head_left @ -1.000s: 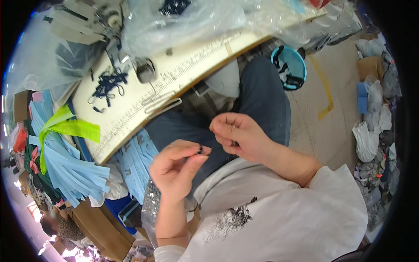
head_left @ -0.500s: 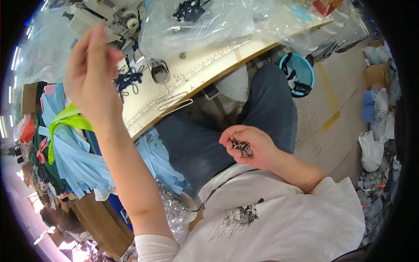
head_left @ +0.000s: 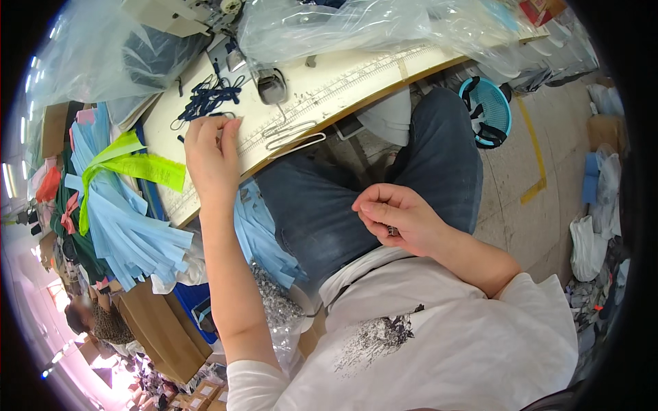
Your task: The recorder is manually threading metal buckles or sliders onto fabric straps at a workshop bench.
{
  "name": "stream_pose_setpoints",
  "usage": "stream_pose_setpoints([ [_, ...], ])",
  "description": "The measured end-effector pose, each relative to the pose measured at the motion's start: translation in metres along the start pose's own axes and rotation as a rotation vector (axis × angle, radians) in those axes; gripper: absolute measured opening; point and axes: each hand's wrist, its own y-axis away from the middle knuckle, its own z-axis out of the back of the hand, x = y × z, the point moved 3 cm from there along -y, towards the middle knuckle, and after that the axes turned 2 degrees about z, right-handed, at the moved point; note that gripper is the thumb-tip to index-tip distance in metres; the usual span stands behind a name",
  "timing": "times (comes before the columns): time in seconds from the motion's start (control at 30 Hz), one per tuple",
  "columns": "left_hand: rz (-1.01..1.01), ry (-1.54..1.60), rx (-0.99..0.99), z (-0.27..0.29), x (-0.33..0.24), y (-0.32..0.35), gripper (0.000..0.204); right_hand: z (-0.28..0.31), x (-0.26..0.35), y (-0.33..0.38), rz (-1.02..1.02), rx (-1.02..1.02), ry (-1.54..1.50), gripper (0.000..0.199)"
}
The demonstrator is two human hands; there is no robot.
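Note:
My left hand (head_left: 214, 154) is over the front part of the white table, fingers bent and drawn together. Its fingertips are at the near side of a bundle of dark blue cords (head_left: 211, 94); what they hold, if anything, is hidden. Above my lap, my right hand (head_left: 403, 216) is curled closed around small metal pieces (head_left: 392, 231). Only a few of them show, dark and silvery, below the thumb.
A sewing machine (head_left: 168, 15) and clear plastic sheeting (head_left: 329, 27) occupy the table's back. Bent metal wire (head_left: 295, 135) lies by the front edge. Light blue strips (head_left: 127, 226) and a lime green strip (head_left: 154, 168) hang left. A turquoise basket (head_left: 499, 103) stands right. Another person (head_left: 110, 325) is far left.
My left hand has come down from its raised place toward the cords, its fingers drawing together. My right hand has closed over the metal pieces, which showed in the open palm before. The view has shifted slightly.

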Motion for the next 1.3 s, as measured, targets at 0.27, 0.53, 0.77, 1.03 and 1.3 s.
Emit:
stream_pose_setpoints([
  [0.27,-0.163,0.775,-0.529,0.039,-0.017,0.014,0.005,0.008,0.002,0.002,0.023,-0.069,-0.067,0.021],
  [0.53,0.464,1.419,0.033,0.011,-0.06,0.11,0.019,0.006,0.008,0.001,0.083,0.039,-0.097,0.024],
  [0.77,0.591,1.426,0.189,-0.026,-0.076,0.168,0.022,0.005,0.005,0.001,0.108,0.056,-0.044,0.019],
  [1.03,0.524,1.354,0.172,-0.024,-0.091,0.164,0.015,0.003,0.006,0.003,0.142,0.046,0.037,0.02],
  [1.3,0.445,1.302,0.193,-0.027,-0.094,0.162,0.011,0.001,0.005,0.004,0.125,0.105,0.036,0.018],
])
